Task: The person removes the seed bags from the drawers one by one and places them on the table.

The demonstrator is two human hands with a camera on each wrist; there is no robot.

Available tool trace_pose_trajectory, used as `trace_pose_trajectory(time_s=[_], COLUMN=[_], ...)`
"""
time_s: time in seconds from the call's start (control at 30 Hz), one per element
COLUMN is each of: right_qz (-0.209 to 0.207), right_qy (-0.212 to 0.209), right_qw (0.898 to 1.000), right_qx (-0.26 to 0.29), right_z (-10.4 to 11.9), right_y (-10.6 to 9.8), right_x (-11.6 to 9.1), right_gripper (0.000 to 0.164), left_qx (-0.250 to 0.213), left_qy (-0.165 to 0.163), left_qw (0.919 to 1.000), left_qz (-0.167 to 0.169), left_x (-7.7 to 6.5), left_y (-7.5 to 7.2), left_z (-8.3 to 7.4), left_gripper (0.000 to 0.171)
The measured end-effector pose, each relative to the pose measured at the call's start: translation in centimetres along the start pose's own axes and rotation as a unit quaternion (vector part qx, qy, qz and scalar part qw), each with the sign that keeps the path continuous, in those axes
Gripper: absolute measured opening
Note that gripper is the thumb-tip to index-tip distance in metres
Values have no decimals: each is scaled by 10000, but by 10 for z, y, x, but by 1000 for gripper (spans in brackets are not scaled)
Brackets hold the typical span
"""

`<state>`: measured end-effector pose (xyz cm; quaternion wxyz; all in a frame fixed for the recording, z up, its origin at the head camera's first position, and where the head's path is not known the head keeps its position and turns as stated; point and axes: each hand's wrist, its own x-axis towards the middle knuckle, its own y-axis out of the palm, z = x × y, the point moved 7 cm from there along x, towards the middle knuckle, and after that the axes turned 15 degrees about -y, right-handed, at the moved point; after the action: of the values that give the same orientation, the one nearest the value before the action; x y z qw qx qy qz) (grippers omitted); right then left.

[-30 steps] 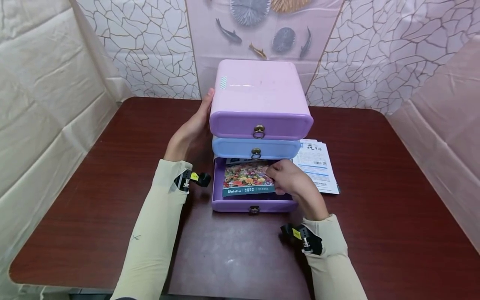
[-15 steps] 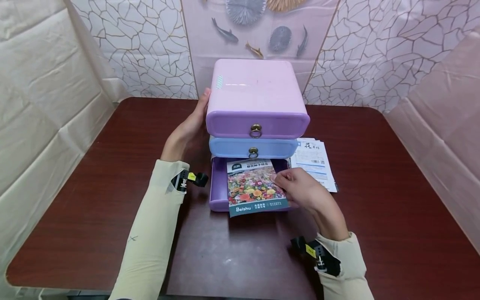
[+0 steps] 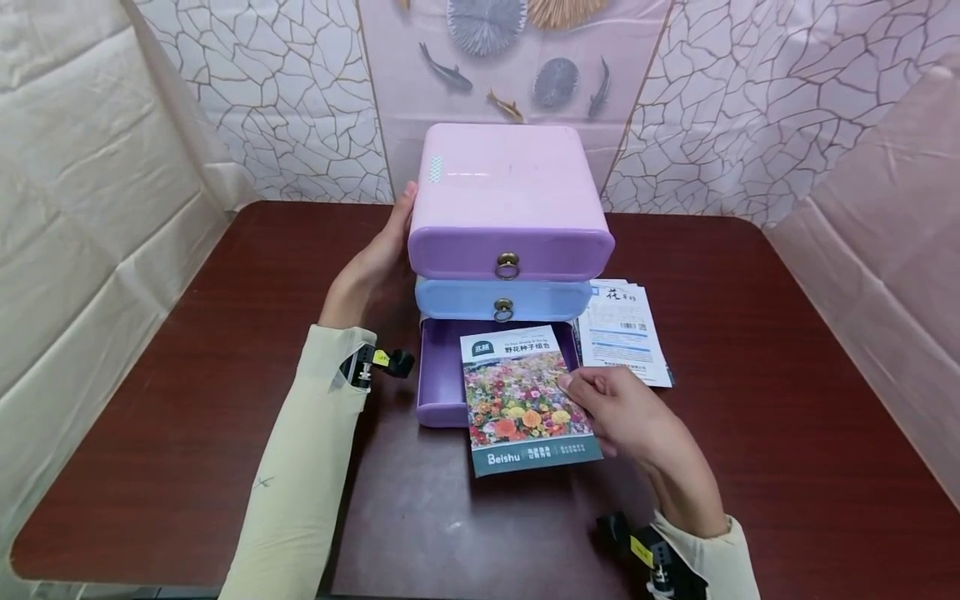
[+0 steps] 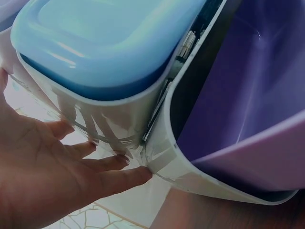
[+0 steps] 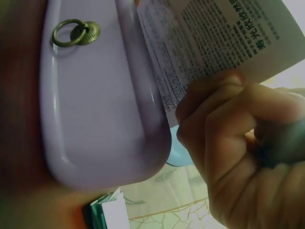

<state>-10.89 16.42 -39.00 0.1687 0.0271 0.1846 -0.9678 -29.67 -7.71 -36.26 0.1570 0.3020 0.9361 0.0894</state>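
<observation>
A flower seed packet, with colourful blooms and a green band along its bottom, is pinched at its right edge by my right hand. It is above the front of the pulled-out purple bottom drawer. The right wrist view shows the packet's printed back beyond my curled fingers. My left hand rests against the left side of the three-tier drawer unit. In the left wrist view its fairly straight fingers touch the unit's pale outer wall. The part of the drawer behind the packet is hidden.
The blue middle drawer and purple top drawer are pushed in, each with a ring pull. A stack of printed packets lies on the brown table right of the unit. Patterned cloth hangs behind.
My right hand has drawn the seed packet out of the bottom drawer, toward me and slightly right. My left hand stays against the unit's side.
</observation>
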Motion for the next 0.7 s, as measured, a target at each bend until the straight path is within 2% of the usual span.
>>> trace_pose_trajectory(time_s=[0.2, 0.37, 0.53, 0.7], right_qz=[-296, -620, -1068, -1344], right_qy=[-282, -141, -69, -55], right_qw=[9991, 9980, 9939, 9894], right_qx=[78, 32, -275, -554], right_z=[-4, -12, -24, -30], right_y=[0, -3, -18, -35], right_x=[-10, -19, -30, -40], right_gripper=[40, 35, 27, 33], left_qx=[47, 59, -80, 51], left_qy=[-22, 25, -61, -30], left_qw=[10000, 9999, 9999, 10000], left_qz=[-55, -107, 101, 57], left_x=[-1, -3, -2, 0], left_y=[0, -1, 3, 3], left_z=[0, 0, 2, 2], left_gripper=[81, 81, 82, 84])
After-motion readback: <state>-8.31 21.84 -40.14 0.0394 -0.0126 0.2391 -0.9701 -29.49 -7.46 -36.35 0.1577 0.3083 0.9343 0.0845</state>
